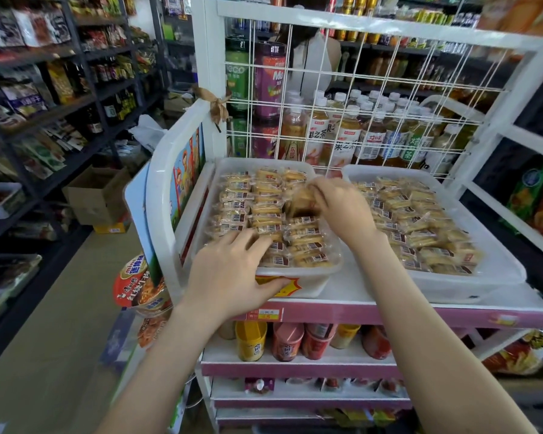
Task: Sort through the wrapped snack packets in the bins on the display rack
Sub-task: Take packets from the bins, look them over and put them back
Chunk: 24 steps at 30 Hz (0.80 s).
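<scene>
On the top shelf of the display rack, under both hands, sits the left bin, packed with rows of wrapped snack packets. The left hand lies with fingers spread on the nearest packets, thumb down over the bin's front wall. Beyond it and to its right, the right hand curls round a lifted packet, apparently pinching it, though blur hides the grip. Right of that hand stands the second bin, also holding packets
</scene>
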### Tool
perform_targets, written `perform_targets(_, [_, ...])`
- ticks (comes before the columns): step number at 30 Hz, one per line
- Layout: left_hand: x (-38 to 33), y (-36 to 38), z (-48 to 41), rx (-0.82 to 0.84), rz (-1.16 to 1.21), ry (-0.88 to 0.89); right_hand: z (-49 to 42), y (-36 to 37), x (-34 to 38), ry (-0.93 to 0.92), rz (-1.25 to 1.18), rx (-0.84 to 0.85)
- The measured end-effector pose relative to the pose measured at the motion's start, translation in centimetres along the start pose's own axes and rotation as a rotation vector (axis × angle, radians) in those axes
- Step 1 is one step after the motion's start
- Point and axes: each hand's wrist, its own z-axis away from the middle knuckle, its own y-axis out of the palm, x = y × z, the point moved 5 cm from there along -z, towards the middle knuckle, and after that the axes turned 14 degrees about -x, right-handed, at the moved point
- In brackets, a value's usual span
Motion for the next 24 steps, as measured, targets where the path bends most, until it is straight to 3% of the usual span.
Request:
perform_targets(3, [0.1, 0.1, 0.1, 0.030, 0.007, -0.013, 0.0, -2.8, 0.3, 0.073, 0.014, -0.329])
perform_targets(6, [0.0, -0.3, 0.1, 0.045, 0.041, -0.026, -0.3, -5.8, 1.1, 0.123, -0.008, -0.484])
perform_targets(10, [-1.4, -2.9, 0.2, -0.075, 0.197, -0.125, 1.2, -9.4, 2.0, 0.374, -0.215, -0.459])
perform_targets(14, [-4.6, -6.3, 1.3, -0.173, 0.628, -0.511, 5.0, -12.6, 4.2, 0.479, -0.328, -0.391])
perform_targets(18, [-8.7, -7.6, 4.1, -0.099, 0.878, -0.789, 10.4, -15.4, 5.1, 0.583, -0.425, -0.317])
perform_targets(24, [-14.2, -9.0, 10.9, -0.011, 0.990, -1.093, 20.1, -19.5, 5.1, 0.833, -0.606, -0.175])
